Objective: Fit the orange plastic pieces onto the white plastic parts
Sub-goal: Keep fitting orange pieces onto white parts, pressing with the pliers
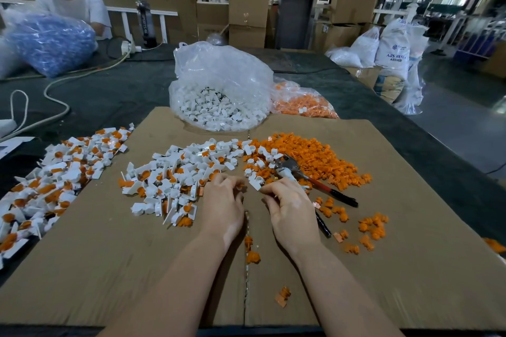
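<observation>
My left hand (223,204) is curled on the cardboard sheet (109,268), its fingertips pinching a small orange piece (241,187). My right hand (290,206) sits beside it and grips a white plastic part (257,182) at its fingertips. The two hands are a little apart. A heap of loose orange pieces (315,157) lies beyond the right hand. White parts, many with orange fitted in them, form a pile (175,175) beyond the left hand. A second pile of fitted parts (54,172) lies at the far left.
Pliers (309,178) with red and black handles lie beside the right hand. A clear bag of white parts (219,90) and a bag of orange pieces (301,101) stand at the back. Scattered orange pieces (372,227) lie to the right. A person sits at the far left with a bag of blue parts (52,41).
</observation>
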A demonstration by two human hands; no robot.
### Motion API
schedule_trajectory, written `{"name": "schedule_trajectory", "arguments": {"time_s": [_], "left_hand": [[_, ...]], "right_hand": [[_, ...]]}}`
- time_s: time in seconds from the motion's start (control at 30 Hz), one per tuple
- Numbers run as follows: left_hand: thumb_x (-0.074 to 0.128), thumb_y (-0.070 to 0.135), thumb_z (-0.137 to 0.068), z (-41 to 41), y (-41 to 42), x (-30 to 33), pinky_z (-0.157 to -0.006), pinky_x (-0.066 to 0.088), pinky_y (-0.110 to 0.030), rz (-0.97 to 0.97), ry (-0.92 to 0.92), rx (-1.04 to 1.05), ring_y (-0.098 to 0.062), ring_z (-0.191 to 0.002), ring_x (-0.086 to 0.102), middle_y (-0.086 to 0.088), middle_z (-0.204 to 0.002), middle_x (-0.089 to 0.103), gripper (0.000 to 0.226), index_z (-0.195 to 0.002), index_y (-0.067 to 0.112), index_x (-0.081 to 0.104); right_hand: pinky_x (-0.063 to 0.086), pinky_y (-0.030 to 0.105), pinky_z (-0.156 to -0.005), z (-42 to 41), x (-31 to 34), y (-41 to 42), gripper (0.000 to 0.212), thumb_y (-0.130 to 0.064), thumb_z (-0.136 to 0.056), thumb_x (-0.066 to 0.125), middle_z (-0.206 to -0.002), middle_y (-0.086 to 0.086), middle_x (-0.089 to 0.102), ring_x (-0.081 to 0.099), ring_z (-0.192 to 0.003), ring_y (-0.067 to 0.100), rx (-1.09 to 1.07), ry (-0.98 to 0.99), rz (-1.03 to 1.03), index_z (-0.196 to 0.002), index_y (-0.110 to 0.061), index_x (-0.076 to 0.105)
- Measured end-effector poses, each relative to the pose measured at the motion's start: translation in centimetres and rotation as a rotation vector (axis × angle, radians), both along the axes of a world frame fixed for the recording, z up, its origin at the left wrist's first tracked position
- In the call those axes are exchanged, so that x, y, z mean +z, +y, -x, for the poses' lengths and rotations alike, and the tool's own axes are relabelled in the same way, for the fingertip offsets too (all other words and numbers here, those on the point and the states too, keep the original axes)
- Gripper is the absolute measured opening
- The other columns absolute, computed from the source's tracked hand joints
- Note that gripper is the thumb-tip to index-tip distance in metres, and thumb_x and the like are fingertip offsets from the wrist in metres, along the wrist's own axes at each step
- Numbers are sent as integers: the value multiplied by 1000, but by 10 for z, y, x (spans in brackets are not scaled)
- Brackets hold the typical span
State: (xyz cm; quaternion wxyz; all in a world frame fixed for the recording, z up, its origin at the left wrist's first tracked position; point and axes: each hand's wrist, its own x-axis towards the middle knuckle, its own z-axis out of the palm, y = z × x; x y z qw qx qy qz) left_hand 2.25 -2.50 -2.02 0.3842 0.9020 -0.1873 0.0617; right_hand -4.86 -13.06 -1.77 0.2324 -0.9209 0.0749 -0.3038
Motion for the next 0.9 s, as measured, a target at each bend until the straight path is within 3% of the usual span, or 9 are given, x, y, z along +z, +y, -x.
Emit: {"name": "schedule_trajectory", "arguments": {"time_s": [0.17,0.3,0.4,0.47,0.57,0.67,0.77,0.9], "left_hand": [[50,20,-94,1,-3,-1,-111,17,-28,-171,-8,56,-24,-135,23,-4,-150,29,52,-143,12,33],[43,24,-97,-1,-5,-2,-115,-1,-26,-253,-52,42,-20,-144,3,-6,-157,9,59,-147,7,18],[43,24,-97,1,-5,-3,-115,-4,-27,-264,-77,14,-20,-144,-6,-5,-158,2,60,-148,9,14],[46,23,-96,2,-4,-4,-115,3,-29,-209,-110,-3,-19,-143,3,-2,-155,15,56,-146,14,24],[45,22,-96,3,-3,-7,-110,18,-28,-205,-201,-58,-15,-131,19,4,-144,35,42,-138,21,42],[39,25,-98,3,-5,-10,-107,20,-30,-278,-235,-162,-14,-130,20,8,-148,31,44,-142,29,33],[31,35,-99,0,-7,-13,-106,22,-32,-340,-205,-240,-14,-130,21,15,-153,21,47,-145,38,21],[35,39,-98,0,-7,-11,-100,23,-32,-283,-193,-246,-11,-125,30,19,-144,37,38,-135,39,41]], "right_hand": [[42,19,-83,-1,0,-1,11,-4,-84,63,-90,2,65,58,-91,15,-7,12,7,-92,-8,70],[40,19,-84,-1,0,-1,13,-4,-85,63,-92,2,65,58,-92,16,-8,24,-2,-94,-9,71],[37,15,-83,0,1,-3,15,-3,-85,62,-93,2,67,59,-92,15,-18,21,3,-95,-9,71],[40,20,-82,2,4,-6,16,1,-82,63,-90,4,68,60,-90,19,-50,-6,16,-93,-7,72],[48,37,-80,6,10,-17,16,3,-82,63,-88,8,68,61,-88,27,-192,-49,50,-92,-6,71],[34,36,-84,11,18,-33,23,-2,-88,54,-100,4,65,55,-100,24,-392,95,91,-103,-13,68],[29,36,-89,16,25,-47,28,-7,-90,48,-111,1,60,48,-108,22,-499,233,86,-109,-20,65],[31,40,-91,19,29,-58,18,-17,-92,52,-110,-1,61,49,-108,21,-501,393,70,-102,-23,66]]}}
